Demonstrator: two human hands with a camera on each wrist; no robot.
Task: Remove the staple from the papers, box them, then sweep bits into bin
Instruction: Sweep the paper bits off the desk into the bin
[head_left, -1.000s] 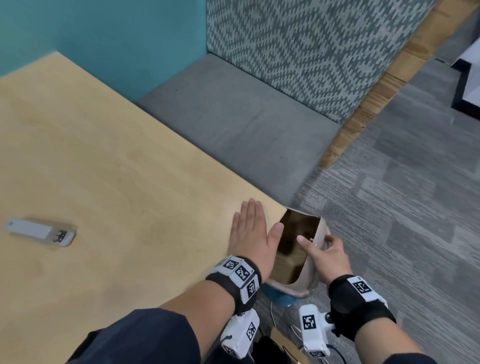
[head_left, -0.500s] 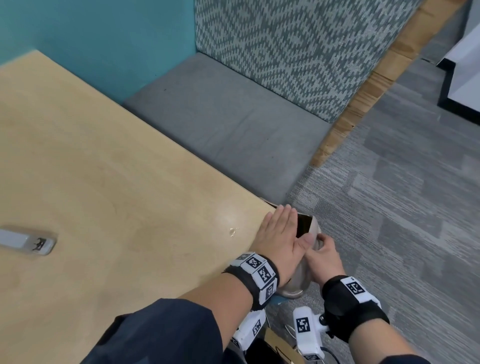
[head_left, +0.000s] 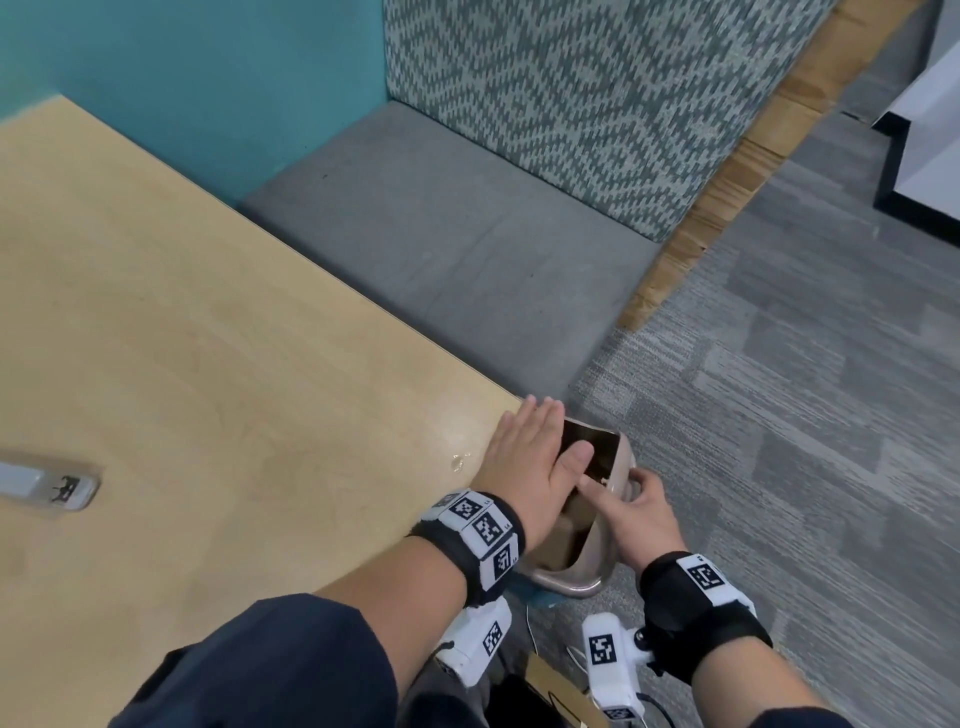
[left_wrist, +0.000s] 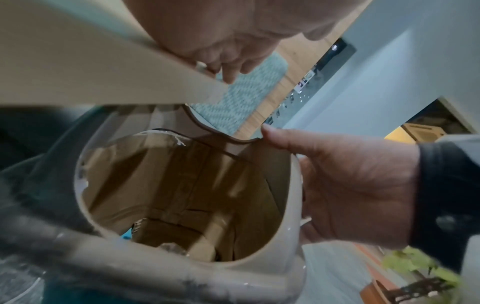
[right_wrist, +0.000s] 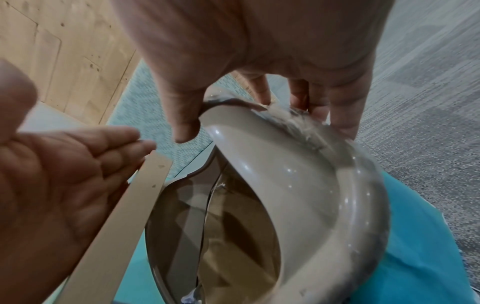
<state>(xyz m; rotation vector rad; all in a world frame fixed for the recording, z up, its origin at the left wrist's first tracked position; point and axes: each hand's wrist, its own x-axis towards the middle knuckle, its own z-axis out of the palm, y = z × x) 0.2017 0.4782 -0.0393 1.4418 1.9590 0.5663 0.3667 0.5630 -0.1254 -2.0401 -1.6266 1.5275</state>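
Note:
A beige bin (head_left: 597, 545) with brown cardboard inside (left_wrist: 182, 185) is held just below the table's right corner (head_left: 488, 410). My right hand (head_left: 631, 512) grips the bin's rim (right_wrist: 272, 131), thumb inside and fingers on the outside. My left hand (head_left: 524, 457) lies flat at the table edge with straight fingers, the thumb (head_left: 574, 460) reaching over the bin's mouth. The table edge (right_wrist: 135, 195) sits right above the bin's opening. A small bit (head_left: 460, 461) lies on the wood just left of my left hand. Papers and box are not in view.
A white staple remover (head_left: 47, 486) lies at the table's left. Behind the table are a grey bench seat (head_left: 441, 234) and patterned backrest (head_left: 597, 93). Grey carpet (head_left: 805, 389) spreads to the right. A blue sheet (right_wrist: 415, 246) lies under the bin.
My left hand slid right along the table to the corner, over the bin's mouth. My right hand kept its hold on the bin's rim.

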